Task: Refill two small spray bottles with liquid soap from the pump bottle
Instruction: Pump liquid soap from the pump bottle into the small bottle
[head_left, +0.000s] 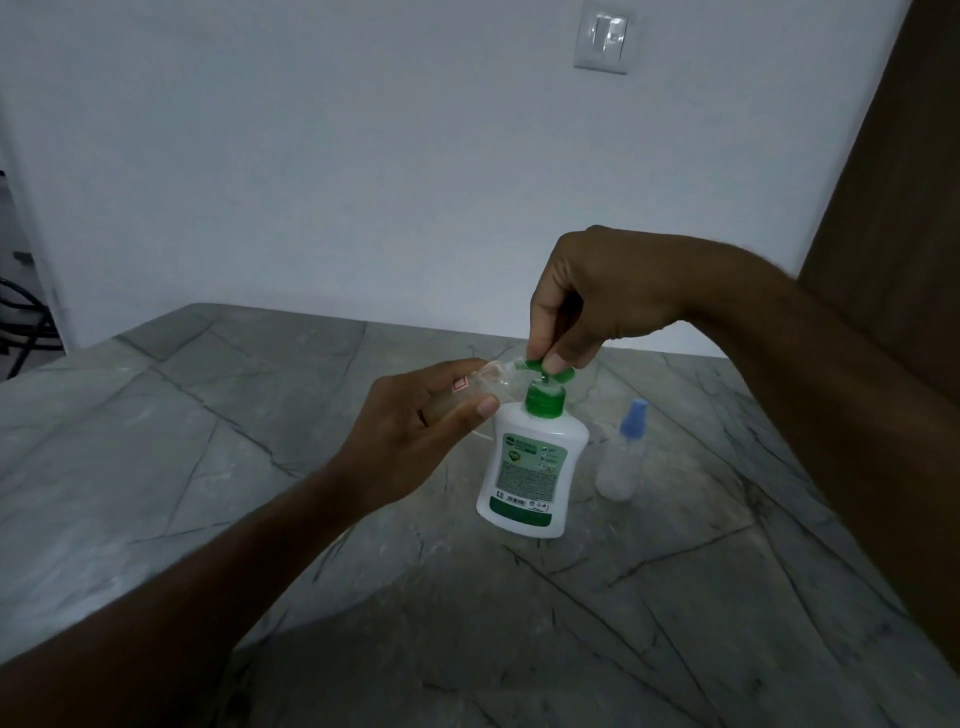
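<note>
A white pump bottle (530, 470) with a green label and green pump head (545, 371) stands on the grey marble table (208, 493). My right hand (592, 296) comes from above and its fingertips pinch the pump head. My left hand (415, 431) grips a small clear spray bottle (491, 379), tilted, with its open mouth at the pump's nozzle. A second small spray bottle (621, 457) with a blue cap stands upright just right of the pump bottle, untouched.
The table meets a white wall (311, 156) at the back, with a light switch (602, 39) high up. A brown wooden panel (893, 182) rises at the right. A dark chair frame (23, 332) shows at the far left.
</note>
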